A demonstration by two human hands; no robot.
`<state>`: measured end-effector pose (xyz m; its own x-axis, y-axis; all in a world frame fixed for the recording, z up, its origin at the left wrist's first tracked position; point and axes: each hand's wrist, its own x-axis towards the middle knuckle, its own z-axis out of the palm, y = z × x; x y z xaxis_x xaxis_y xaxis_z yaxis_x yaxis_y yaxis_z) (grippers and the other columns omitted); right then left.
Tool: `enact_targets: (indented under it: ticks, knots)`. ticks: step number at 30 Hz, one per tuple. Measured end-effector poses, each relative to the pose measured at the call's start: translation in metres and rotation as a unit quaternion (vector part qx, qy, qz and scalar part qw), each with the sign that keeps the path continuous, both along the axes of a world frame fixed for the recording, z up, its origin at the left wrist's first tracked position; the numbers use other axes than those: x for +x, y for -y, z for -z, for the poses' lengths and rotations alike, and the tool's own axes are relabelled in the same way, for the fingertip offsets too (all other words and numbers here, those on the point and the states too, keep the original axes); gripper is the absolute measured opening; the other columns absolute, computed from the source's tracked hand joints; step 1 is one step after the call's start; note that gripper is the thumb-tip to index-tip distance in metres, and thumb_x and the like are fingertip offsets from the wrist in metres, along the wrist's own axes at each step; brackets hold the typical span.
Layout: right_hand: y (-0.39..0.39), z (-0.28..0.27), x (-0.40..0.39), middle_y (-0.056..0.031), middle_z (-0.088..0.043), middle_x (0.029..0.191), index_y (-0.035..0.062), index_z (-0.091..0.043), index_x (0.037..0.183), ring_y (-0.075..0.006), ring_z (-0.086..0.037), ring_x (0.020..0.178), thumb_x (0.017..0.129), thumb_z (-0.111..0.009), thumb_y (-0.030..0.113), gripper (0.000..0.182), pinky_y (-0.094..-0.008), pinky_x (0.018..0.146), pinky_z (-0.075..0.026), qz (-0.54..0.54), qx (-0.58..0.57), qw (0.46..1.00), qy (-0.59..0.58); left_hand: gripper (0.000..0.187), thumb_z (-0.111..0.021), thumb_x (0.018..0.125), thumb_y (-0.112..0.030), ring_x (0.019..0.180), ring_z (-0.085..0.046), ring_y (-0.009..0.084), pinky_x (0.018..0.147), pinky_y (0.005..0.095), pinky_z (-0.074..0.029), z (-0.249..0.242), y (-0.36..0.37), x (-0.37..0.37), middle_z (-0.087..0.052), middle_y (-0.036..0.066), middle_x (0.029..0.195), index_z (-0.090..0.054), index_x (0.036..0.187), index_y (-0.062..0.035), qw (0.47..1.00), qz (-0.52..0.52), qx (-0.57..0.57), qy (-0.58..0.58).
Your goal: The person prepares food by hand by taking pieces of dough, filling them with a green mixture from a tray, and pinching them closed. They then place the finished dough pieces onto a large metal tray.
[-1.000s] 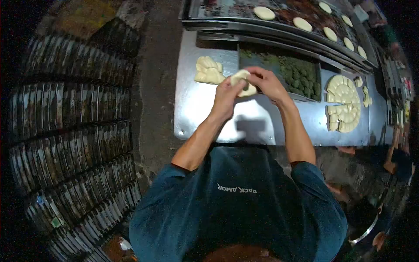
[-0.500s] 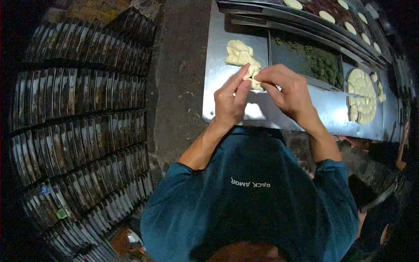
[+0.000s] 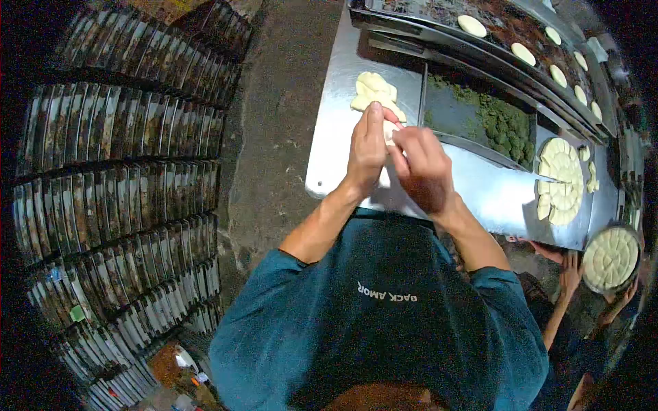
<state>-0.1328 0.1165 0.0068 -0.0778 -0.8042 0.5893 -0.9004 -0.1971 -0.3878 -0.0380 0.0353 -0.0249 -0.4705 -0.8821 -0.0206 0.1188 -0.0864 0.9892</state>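
Left hand: my left hand (image 3: 367,147) is closed round a piece of dough, thumb up, most of that piece hidden behind the fingers
Right hand: my right hand (image 3: 423,161) has its fingers curled in at the same piece, but they are blurred and I cannot tell whether they pinch it
Dough piece: one piece of dough (image 3: 389,133), at my left hand's 2 o'clock and my right hand's 10 o'clock
Loose dough: a clump of dough (image 3: 375,88) at 11 o'clock, just beyond my fingertips; its pieces overlap too much to count
Green filling: one steel pan (image 3: 449,113) between 2 and 3 o'clock, with green balls (image 3: 509,135) heaped too closely to count
Ovals: seven dough ovals (image 3: 523,54) in view on the baking tray (image 3: 418,31) towards 1 o'clock, its far edge cut off
Scored round: one cut dough round (image 3: 563,177) past 3 o'clock, two small scraps (image 3: 592,179) beside it
Co-worker: two hands (image 3: 571,272) at 4 o'clock with a round tin (image 3: 622,289) of cut dough, the person mostly in shadow
Stacked trays: rows of stacked trays (image 3: 123,130) at 9 o'clock, fading into dark
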Motion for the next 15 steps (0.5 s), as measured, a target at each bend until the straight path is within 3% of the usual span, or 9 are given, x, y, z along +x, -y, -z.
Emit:
enact_targets:
  ticks: [1,3,4,5,7,8,12,14,15]
  knots:
    - [0.002,0.001,-0.014,-0.0112,-0.059,0.089,0.0004,-0.059,0.093,-0.0235,-0.061,0.077,0.074,-0.067,0.002,0.021,-0.0332,0.068,-0.052,-0.002,0.004,1.0,-0.001,0.047,-0.028,0.102,-0.036,0.069,-0.057,0.0158,0.064,0.0289,-0.046,-0.004,-0.003,-0.001,-0.061,0.009,0.081,-0.058,0.095,-0.0013,1.0,-0.002,0.004,-0.001]
    - [0.009,-0.002,-0.037,-0.0086,-0.06,0.088,0.001,-0.059,0.093,-0.0173,-0.059,0.071,0.075,-0.067,0.004,0.02,-0.0278,0.062,-0.049,-0.004,0.16,0.954,0.254,0.044,-0.029,0.101,-0.035,0.076,-0.058,0.0151,0.068,0.0282,-0.047,-0.012,-0.003,-0.005,-0.062,0.009,0.083,-0.058,0.099,-0.0015,0.986,0.059,0.147,-0.056]
    - [0.013,-0.006,-0.041,-0.0077,-0.06,0.088,0.0008,-0.059,0.092,-0.0136,-0.056,0.067,0.076,-0.068,0.006,0.019,-0.0249,0.059,-0.046,0.013,0.194,0.928,0.319,0.043,-0.031,0.101,-0.034,0.078,-0.059,0.015,0.071,0.0275,-0.047,-0.012,-0.001,-0.006,-0.063,0.01,0.085,-0.058,0.1,0.0,0.991,0.066,0.118,0.021]
    - [0.016,-0.005,-0.043,-0.0077,-0.06,0.088,0.0008,-0.059,0.092,-0.0136,-0.056,0.067,0.076,-0.068,0.006,0.019,-0.0249,0.059,-0.046,0.004,0.195,0.927,0.32,0.043,-0.034,0.1,-0.033,0.075,-0.058,0.0153,0.069,0.0282,-0.047,-0.003,-0.001,-0.009,-0.062,0.009,0.086,-0.059,0.099,0.0019,0.995,0.059,-0.035,0.075]
    - [0.018,-0.001,-0.043,-0.0145,-0.06,0.092,0.0033,-0.06,0.095,-0.0291,-0.062,0.077,0.076,-0.065,0.006,0.02,-0.0363,0.066,-0.053,-0.038,0.16,0.952,0.259,0.045,-0.035,0.1,-0.034,0.07,-0.055,0.0148,0.067,0.0291,-0.046,0.016,-0.004,-0.019,-0.061,0.009,0.082,-0.059,0.094,0.0029,0.995,0.005,-0.081,0.061]
    - [0.016,0.017,-0.04,-0.0118,-0.059,0.094,0.0014,-0.061,0.093,-0.0219,-0.059,0.069,0.078,-0.064,0.003,0.015,-0.0292,0.063,-0.05,-0.054,0.087,0.979,0.175,0.045,-0.035,0.1,-0.034,0.07,-0.055,0.0148,0.067,0.0291,-0.046,0.024,-0.005,-0.021,-0.061,0.009,0.082,-0.059,0.094,0.0029,0.995,-0.003,-0.079,0.061]
    - [-0.02,0.035,-0.018,-0.0146,-0.058,0.093,0.0038,-0.057,0.103,-0.0327,-0.06,0.086,0.077,-0.062,0.001,0.027,-0.0387,0.077,-0.05,-0.064,0.109,0.991,0.044,0.049,-0.034,0.1,-0.038,0.065,-0.05,0.0134,0.062,0.0295,-0.044,0.065,-0.022,-0.02,-0.057,0.008,0.071,-0.06,0.086,0.0009,0.979,0.033,0.198,-0.036]
    - [-0.047,0.036,-0.019,-0.014,-0.057,0.093,0.0043,-0.057,0.103,-0.0327,-0.06,0.086,0.076,-0.062,0.0,0.028,-0.0395,0.076,-0.05,-0.028,0.197,0.974,0.106,0.049,-0.034,0.1,-0.038,0.065,-0.051,0.0131,0.062,0.0294,-0.044,0.079,-0.033,-0.014,-0.057,0.007,0.071,-0.06,0.086,0.0003,0.96,0.073,0.264,-0.063]
    - [-0.057,0.036,-0.02,-0.0133,-0.056,0.093,0.0049,-0.058,0.103,-0.0327,-0.059,0.087,0.074,-0.062,0.0,0.029,-0.0403,0.075,-0.05,0.007,0.274,0.947,0.167,0.047,-0.037,0.099,-0.039,0.066,-0.054,0.0156,0.064,0.0297,-0.045,0.078,-0.031,-0.007,-0.058,0.009,0.072,-0.061,0.088,-0.0002,0.96,0.168,0.221,0.035]
